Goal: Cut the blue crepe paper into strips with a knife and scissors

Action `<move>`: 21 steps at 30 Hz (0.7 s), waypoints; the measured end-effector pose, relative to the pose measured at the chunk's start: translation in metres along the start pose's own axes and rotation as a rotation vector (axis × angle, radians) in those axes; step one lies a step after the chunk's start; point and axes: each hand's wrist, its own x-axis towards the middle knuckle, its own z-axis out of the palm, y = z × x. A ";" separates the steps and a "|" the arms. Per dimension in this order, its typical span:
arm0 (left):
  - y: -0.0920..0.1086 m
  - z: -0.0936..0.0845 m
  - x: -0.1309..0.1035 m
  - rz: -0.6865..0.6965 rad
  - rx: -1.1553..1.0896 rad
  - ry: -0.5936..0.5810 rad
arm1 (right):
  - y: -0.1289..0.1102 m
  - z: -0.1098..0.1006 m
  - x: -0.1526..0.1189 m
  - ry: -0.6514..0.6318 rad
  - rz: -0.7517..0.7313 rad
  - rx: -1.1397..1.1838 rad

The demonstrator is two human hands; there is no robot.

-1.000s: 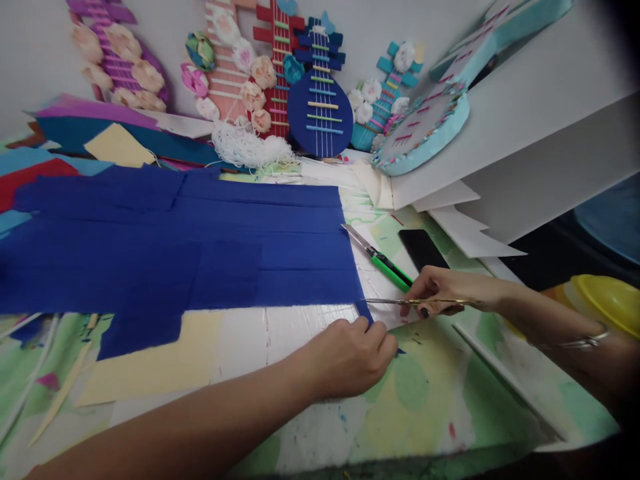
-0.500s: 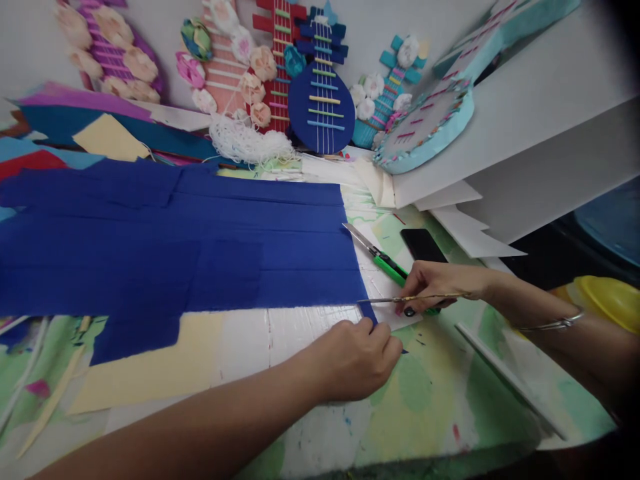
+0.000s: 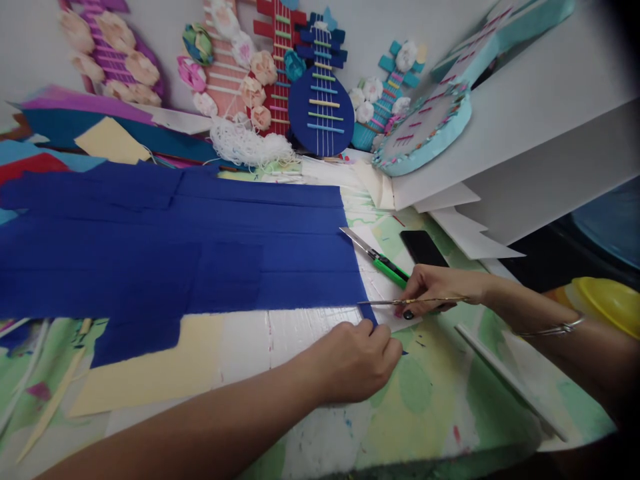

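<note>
A large dark blue sheet (image 3: 300,247), which looks like crepe paper, is spread flat. My left hand (image 3: 357,363) rests closed at its lower right corner, pinching a narrow blue strip (image 3: 369,313). From the right, my right hand (image 3: 433,287) is closed around a pair of thin scissors (image 3: 377,303). Their blades point left and meet the sheet's corner just above my left fingers. A green box cutter (image 3: 385,265) lies beside my right hand, its blade tip over the sheet's right edge. The fingers of my left hand are partly turned away from view.
Paper-flower-trimmed model lutes, one of them blue (image 3: 321,110), lean along the back wall. White yarn (image 3: 250,143) is heaped before them. A black phone (image 3: 424,249) lies beyond my right hand. White boards (image 3: 490,160) stand at right, and a white strip (image 3: 507,380) lies near the table edge.
The view has shifted very slightly. Both hands, the scissors and the blue sheet stay practically where they were.
</note>
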 end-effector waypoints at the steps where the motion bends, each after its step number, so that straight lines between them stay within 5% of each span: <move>1: 0.000 0.000 0.000 0.000 -0.003 -0.003 | 0.000 0.000 0.000 -0.002 0.002 0.009; 21: 0.000 0.000 -0.001 -0.008 -0.006 0.010 | 0.000 0.005 -0.002 -0.008 -0.026 0.007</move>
